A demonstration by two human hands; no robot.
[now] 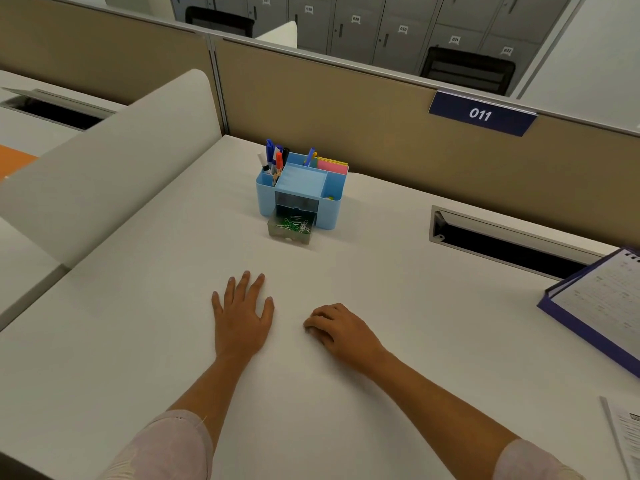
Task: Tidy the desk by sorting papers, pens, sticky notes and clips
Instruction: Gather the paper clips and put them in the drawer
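A light blue desk organiser [332, 209] stands at the back middle of the white desk [138, 341]. Several pens [273, 159] stand in its left compartment, and pink and yellow sticky notes [331, 165] sit in its back right one. Its small clear drawer [292, 230] is pulled out and holds green and white paper clips [293, 224]. My left hand [240, 311] lies flat on the desk with fingers spread, holding nothing. To its right, my right hand [337, 329] rests on the desk with fingers curled under; I cannot see anything in it.
A blue folder with printed papers [599, 306] lies at the right edge, and more paper [625, 434] shows at the lower right. A cable slot [502, 240] opens in the desk behind the folder. Beige partitions with a "011" sign [481, 114] close the back; a white divider [114, 161] stands left.
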